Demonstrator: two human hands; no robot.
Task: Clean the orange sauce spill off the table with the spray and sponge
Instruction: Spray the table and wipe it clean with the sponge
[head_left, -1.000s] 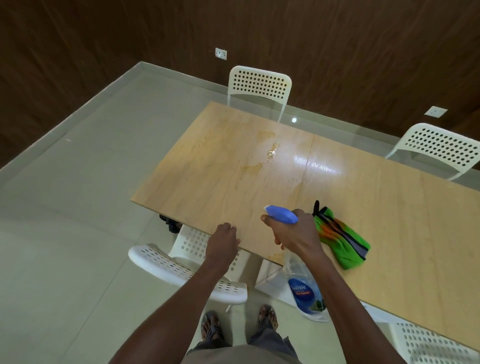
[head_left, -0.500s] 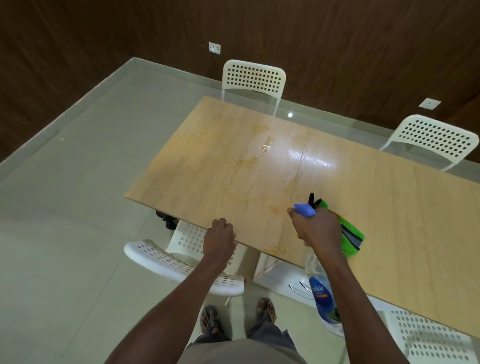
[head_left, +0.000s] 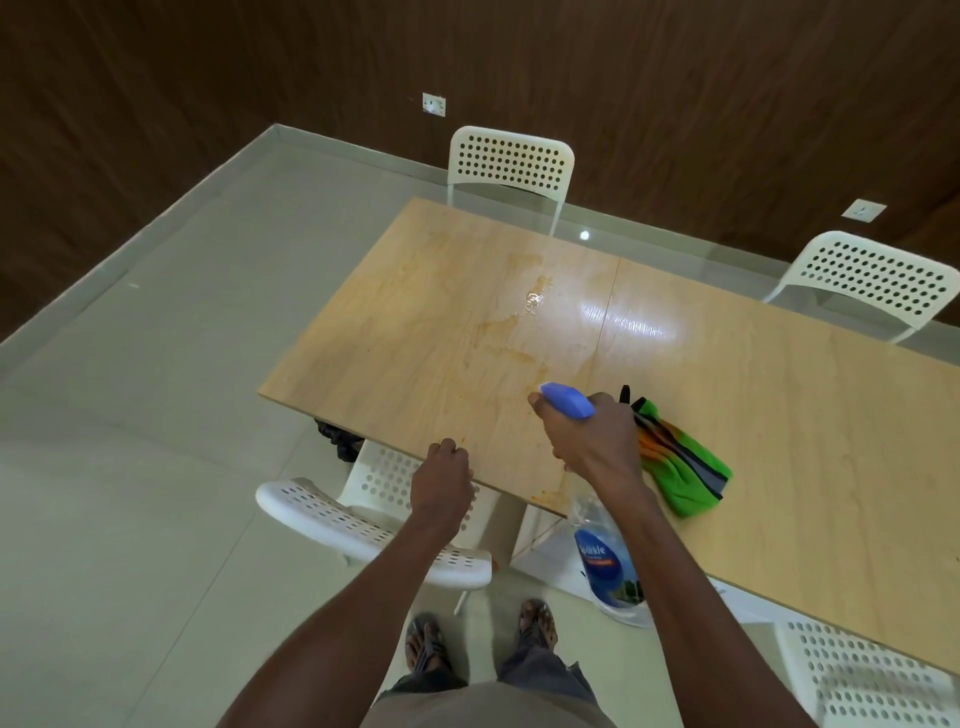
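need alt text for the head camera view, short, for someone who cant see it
Seen from above, a person's right hand holds a blue-topped spray bottle over a wooden table streaked with orange sauce. The left hand rests on the table's near edge, and a green cloth lies beside the right hand.

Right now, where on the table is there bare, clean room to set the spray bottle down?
Right of the green cloth, the table is bare to its edge. Left of its seam lies the orange sauce spill; the right hand crowds the cloth.
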